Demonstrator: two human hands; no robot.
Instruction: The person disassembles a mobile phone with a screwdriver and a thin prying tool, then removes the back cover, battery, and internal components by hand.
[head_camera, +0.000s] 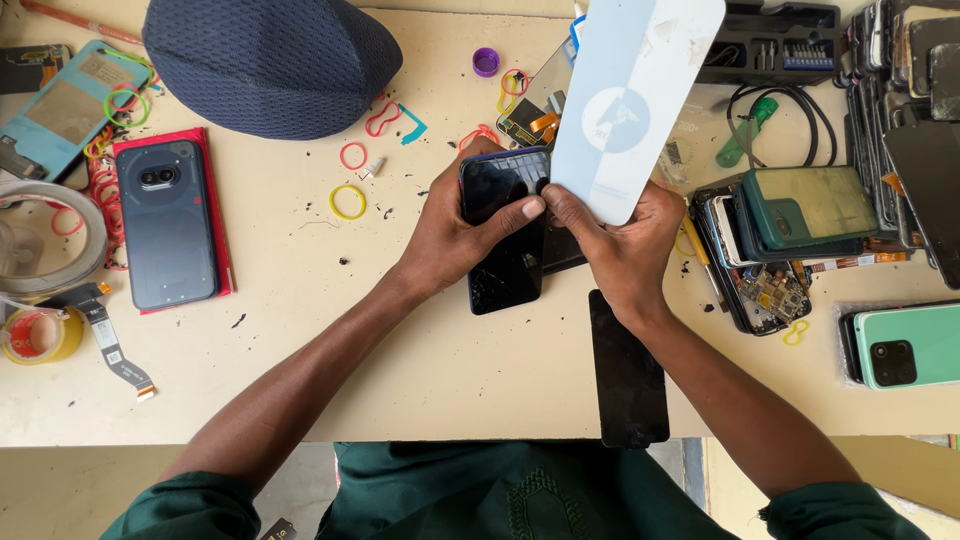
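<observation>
Left hand (455, 235) grips a cracked black phone (505, 230) at table (420, 360) centre, thumb across its screen. Right hand (625, 240), wrist bent inward, pinches a pale blue-white film sheet (630, 90) rising above it.

cap: a dark blue mesh cap (272, 62) lay at the tabletop's (400, 370) far edge
left: a grey phone (165, 225) rested on a red case
right: a green phone (910, 345) lay face down
near edge: a black screen panel (627, 375) lay flat
</observation>
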